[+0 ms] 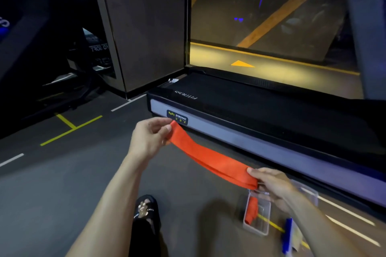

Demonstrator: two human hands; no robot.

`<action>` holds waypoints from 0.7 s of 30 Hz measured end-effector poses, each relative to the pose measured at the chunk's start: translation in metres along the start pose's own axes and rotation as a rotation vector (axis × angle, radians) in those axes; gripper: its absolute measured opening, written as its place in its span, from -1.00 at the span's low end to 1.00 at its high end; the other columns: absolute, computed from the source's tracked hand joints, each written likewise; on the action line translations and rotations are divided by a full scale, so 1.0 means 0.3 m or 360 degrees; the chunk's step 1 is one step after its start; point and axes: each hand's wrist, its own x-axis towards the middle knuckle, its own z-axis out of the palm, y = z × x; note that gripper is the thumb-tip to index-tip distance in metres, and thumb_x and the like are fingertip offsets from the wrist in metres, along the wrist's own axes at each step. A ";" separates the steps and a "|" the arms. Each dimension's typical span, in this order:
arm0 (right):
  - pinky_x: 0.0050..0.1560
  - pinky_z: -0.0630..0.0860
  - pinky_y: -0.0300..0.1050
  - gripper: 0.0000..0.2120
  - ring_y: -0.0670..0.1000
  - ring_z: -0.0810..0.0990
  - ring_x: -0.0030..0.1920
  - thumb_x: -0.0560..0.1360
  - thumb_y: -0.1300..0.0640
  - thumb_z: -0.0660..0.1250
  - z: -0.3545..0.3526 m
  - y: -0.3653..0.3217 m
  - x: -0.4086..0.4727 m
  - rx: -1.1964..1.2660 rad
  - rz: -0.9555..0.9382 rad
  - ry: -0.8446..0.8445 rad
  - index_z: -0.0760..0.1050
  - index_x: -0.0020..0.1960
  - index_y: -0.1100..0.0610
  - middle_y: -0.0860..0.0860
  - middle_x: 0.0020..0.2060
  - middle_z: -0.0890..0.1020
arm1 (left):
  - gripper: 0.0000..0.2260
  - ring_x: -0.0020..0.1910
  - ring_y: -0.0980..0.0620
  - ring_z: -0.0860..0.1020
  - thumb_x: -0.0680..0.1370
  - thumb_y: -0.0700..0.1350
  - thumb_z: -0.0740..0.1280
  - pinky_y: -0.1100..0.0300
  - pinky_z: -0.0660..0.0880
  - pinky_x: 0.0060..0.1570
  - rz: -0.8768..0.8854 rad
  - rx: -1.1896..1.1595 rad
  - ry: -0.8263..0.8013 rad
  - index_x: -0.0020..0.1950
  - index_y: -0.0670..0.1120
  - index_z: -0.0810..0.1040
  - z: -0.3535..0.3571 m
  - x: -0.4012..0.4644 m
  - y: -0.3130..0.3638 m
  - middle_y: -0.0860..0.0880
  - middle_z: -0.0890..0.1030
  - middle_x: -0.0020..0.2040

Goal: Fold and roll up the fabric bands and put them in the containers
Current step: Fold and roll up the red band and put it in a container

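We hold a long flat orange fabric band [211, 157] stretched in the air above the dark floor [62, 173]: our left hand [149, 136] pinches its far end, our right hand [271, 185] pinches the near end, just over a clear plastic container [264, 226] holding an orange roll [251, 210].

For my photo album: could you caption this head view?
Both hands, left and right, stretch an orange band above a clear container.
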 end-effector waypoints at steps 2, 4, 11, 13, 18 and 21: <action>-0.13 0.67 -0.01 -0.88 0.10 0.63 -0.16 0.47 0.18 0.55 0.008 0.008 0.000 -0.0229 0.0032 -0.0027 0.64 -0.04 0.15 0.10 -0.20 0.70 | -0.83 -0.28 0.18 0.64 0.63 -0.31 0.34 0.33 0.54 -0.32 0.0119 0.0049 -0.0050 0.17 -0.19 0.67 0.003 -0.008 0.016 -0.07 0.73 -0.14; -0.12 0.61 -0.06 -0.87 0.07 0.68 -0.16 0.48 0.18 0.55 0.021 0.012 -0.013 -0.0422 0.0089 -0.0094 0.67 0.01 0.12 0.04 -0.20 0.75 | -0.81 -0.16 0.17 0.69 0.63 -0.31 0.33 0.29 0.58 -0.23 0.0217 0.0107 -0.0134 0.16 -0.13 0.68 0.008 -0.019 0.029 -0.04 0.74 -0.05; -0.22 0.50 -0.33 -0.82 -0.06 0.62 -0.18 0.49 0.26 0.52 0.127 -0.019 -0.044 -0.0649 -0.0382 -0.0201 0.66 0.09 0.20 0.05 -0.13 0.69 | -0.84 -0.11 0.23 0.64 0.63 -0.25 0.36 0.24 0.59 -0.04 0.0407 0.0546 -0.0614 0.17 -0.07 0.65 0.084 -0.050 0.022 0.10 0.72 -0.09; -0.02 0.53 -0.19 -0.79 -0.11 0.65 -0.03 0.53 0.18 0.49 0.184 -0.053 -0.066 -0.0545 -0.0554 -0.0425 0.64 0.15 0.06 -0.02 0.00 0.72 | -0.88 -0.11 0.32 0.62 0.62 -0.18 0.39 0.29 0.51 -0.02 0.0503 0.0798 -0.0704 0.12 -0.01 0.64 0.107 -0.058 0.026 0.17 0.71 -0.13; 0.19 0.54 -0.14 -0.80 -0.13 0.66 0.06 0.55 0.17 0.46 0.279 -0.105 -0.086 -0.0411 -0.0945 -0.0572 0.62 0.17 0.05 -0.02 0.01 0.74 | -0.93 -0.15 0.03 0.64 0.62 -0.16 0.38 0.00 0.56 -0.02 0.0537 0.0879 -0.0803 0.00 0.01 0.56 0.135 -0.063 0.029 0.05 0.72 -0.19; 0.14 0.56 0.00 -0.89 -0.05 0.66 -0.05 0.54 0.20 0.49 0.284 -0.103 -0.072 -0.0408 -0.1091 -0.0439 0.66 0.05 0.07 0.07 -0.08 0.74 | -0.93 -0.15 -0.07 0.63 0.63 -0.16 0.37 -0.07 0.55 -0.02 0.0548 0.0869 -0.0835 0.01 -0.01 0.52 0.136 -0.065 0.019 0.01 0.71 -0.19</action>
